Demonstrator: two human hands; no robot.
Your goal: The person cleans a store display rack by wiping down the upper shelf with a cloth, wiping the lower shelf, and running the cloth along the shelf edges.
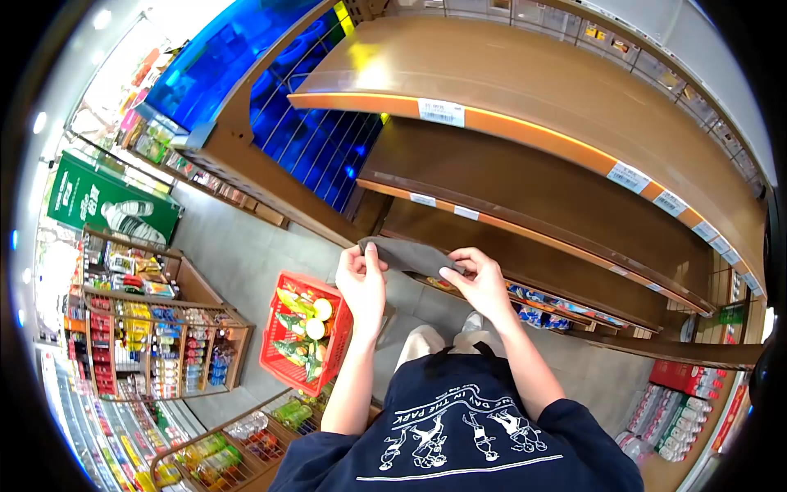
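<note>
A folded dark grey cloth [408, 256] is stretched between my two hands, in front of the brown shelves. My left hand [363, 277] pinches its left end between thumb and fingers. At the other end, my right hand [482, 284] grips the cloth's corner with thumb and fingertips. The lower shelf board [459, 238] lies just beyond the cloth. Below and left of my left hand is a red shopping basket [269, 354] holding several packaged items, green, yellow and white; what supports it is hidden.
Bare brown upper shelves [508, 74] with price tags [441, 112] fill the right side. Packets [537, 318] lie on the bottom shelf. Bottle packs [668, 418] stand at lower right. A stocked display rack [156, 344] and a green poster [115, 201] are on the left.
</note>
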